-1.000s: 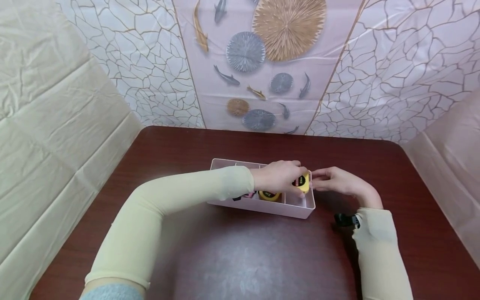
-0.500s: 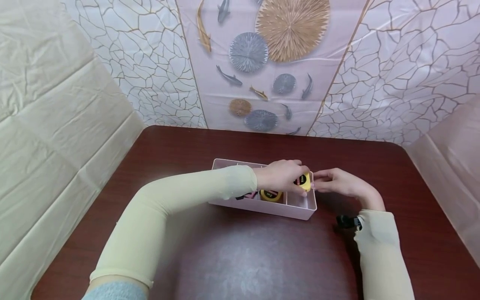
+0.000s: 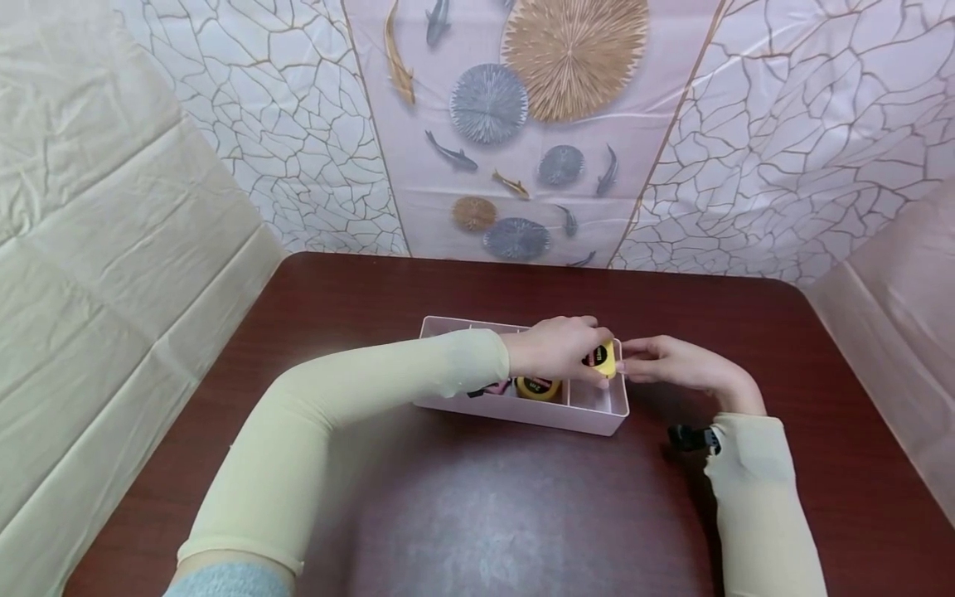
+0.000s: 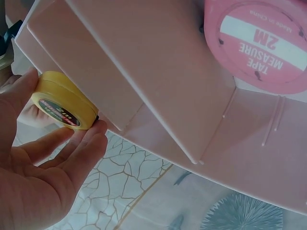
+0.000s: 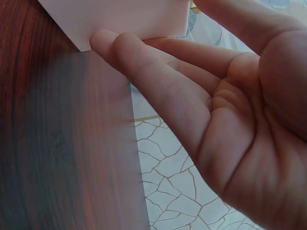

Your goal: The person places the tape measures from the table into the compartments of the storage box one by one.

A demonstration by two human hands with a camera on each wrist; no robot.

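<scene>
In the head view my left hand point(image 3: 559, 348) grips a yellow tape measure point(image 3: 600, 360) above the right-end compartment of a pale pink divided box point(image 3: 515, 408). The left wrist view shows thumb and fingers round the yellow tape measure point(image 4: 64, 100), its dark label marked 2m. My right hand point(image 3: 682, 365) is at the box's right end. In the right wrist view its fairly straight fingers touch the outer wall point(image 5: 129, 19), and the thumb reaches up near the rim. Whether that thumb touches the tape measure I cannot tell.
Inside the box lie a second yellow tape measure point(image 3: 539, 388) and a pink tape measure point(image 4: 261, 48), in separate compartments. A thin divider point(image 4: 134, 81) stands between compartments. The box rests on a dark red-brown table point(image 3: 358, 290), with a patterned cloth point(image 3: 515, 191) hanging behind.
Hardly anything differs. The whole scene shifts slightly with the head camera, while both hands, the tape measure and the box keep their places relative to each other.
</scene>
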